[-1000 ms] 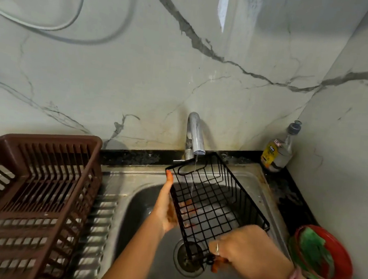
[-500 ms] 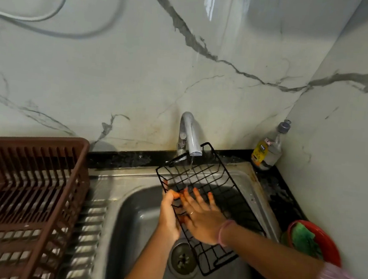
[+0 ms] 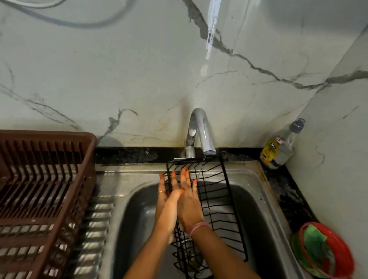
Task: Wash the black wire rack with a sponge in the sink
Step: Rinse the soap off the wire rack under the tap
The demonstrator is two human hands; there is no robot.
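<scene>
Black wire rack [image 3: 215,203] leans under the tap's trickle [image 3: 201,169], flat open right hand [image 3: 188,203] rubbing it, left hand [image 3: 165,200] bracing open-fingered — a rinse step, sponge [image 3: 317,246] next from the counter's right edge.

I count one black wire rack [image 3: 217,205] in one steel sink [image 3: 267,214], under one tap [image 3: 201,133]. My two hands, left [image 3: 166,202] and right [image 3: 188,203], are at centre frame. One brown dish basket [image 3: 29,184] sits at left, one bottle [image 3: 280,143] at upper right, one red bowl [image 3: 326,250] at lower right.
</scene>
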